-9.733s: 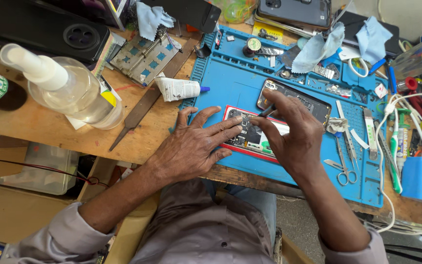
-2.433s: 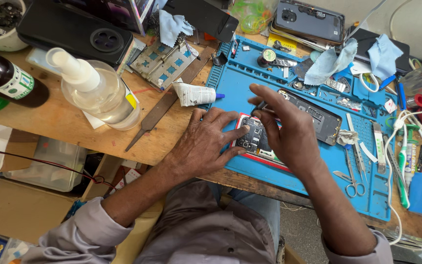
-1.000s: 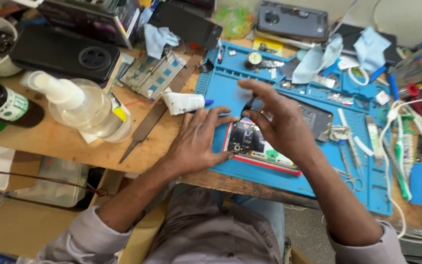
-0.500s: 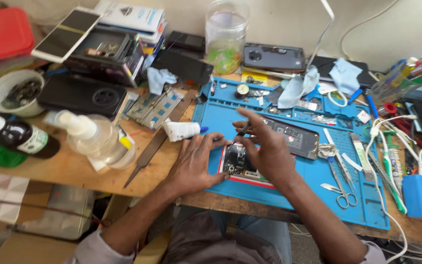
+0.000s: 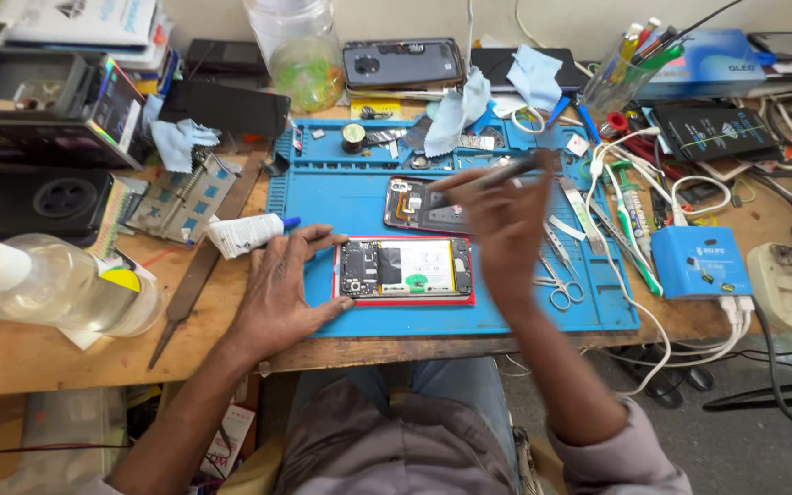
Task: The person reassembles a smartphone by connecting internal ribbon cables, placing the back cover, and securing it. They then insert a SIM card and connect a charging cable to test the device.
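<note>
An opened phone [image 5: 404, 269] with a red frame lies face down, its back removed and its battery and circuit board exposed, near the front edge of the blue work mat [image 5: 341, 197] on the wooden surface [image 5: 66, 353]. The left hand [image 5: 283, 287] lies flat on the mat just left of the phone, fingers spread, with the fingertips touching the phone's left end. The right hand [image 5: 504, 220] is raised above and to the right of the phone, fingers pressed together around a thin dark tool [image 5: 497, 171] whose shaft points away toward the far right of the mat; the hand is blurred. Just behind the phone lies a second dark phone body [image 5: 419, 205], partly hidden by the right hand. Left of the phone, beyond the left hand, a small white tube [image 5: 245, 235] with a blue cap lies across the mat's edge. To the right of the phone, scissors [image 5: 558, 286] and tweezers [image 5: 556, 246] lie on the mat, and a blue box [image 5: 698, 261] sits farther right on the surface. Far left of the phone stands a clear plastic bottle [image 5: 57, 289].
</note>
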`<state>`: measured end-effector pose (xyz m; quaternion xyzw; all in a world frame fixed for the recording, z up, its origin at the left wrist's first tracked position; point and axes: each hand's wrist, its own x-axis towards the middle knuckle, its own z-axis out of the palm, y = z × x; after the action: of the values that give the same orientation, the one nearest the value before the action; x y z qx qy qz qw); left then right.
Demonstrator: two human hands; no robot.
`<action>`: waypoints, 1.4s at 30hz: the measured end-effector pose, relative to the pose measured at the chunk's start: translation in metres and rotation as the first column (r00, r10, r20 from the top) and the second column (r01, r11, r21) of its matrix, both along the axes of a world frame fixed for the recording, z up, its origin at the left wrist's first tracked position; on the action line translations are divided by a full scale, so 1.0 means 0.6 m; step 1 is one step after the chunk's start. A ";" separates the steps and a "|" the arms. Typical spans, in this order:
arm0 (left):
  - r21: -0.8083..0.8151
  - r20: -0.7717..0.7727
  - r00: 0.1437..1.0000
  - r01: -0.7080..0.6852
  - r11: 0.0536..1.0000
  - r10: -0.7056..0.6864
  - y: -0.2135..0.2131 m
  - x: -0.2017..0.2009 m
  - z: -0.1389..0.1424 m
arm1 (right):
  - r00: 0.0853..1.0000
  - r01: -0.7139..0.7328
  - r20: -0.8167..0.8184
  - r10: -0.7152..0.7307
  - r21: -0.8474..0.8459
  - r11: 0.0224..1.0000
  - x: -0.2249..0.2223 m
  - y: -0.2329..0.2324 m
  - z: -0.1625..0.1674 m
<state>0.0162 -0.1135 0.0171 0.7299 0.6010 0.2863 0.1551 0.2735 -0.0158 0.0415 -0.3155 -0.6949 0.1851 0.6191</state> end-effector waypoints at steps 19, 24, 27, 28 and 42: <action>0.220 0.012 0.999 -0.037 0.975 0.035 0.022 0.032 0.042 | 0.524 0.392 0.823 -0.217 -0.007 0.920 0.192 0.047 -0.012; 0.220 0.127 0.977 -0.195 0.956 0.171 -0.019 0.022 0.011 | 0.614 0.237 0.786 0.062 -0.259 0.936 0.120 0.097 -0.009; 0.217 0.186 0.958 -0.255 0.942 0.217 -0.017 0.015 -0.003 | 0.574 0.150 0.812 0.104 -0.229 0.962 0.076 0.133 -0.008; 0.215 0.205 0.952 -0.271 0.938 0.228 -0.013 0.012 -0.007 | 0.553 0.160 0.828 0.098 -0.221 0.962 0.065 0.142 -0.007; 0.111 0.238 0.929 -0.316 0.942 0.283 0.013 0.000 -0.027 | 0.616 0.184 0.761 0.203 -0.390 0.902 0.033 0.194 -0.027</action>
<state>0.0163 -0.1059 0.0007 0.6029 0.6621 0.4286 0.1203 0.2932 0.1008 0.0253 -0.4890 -0.8375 0.1802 0.1644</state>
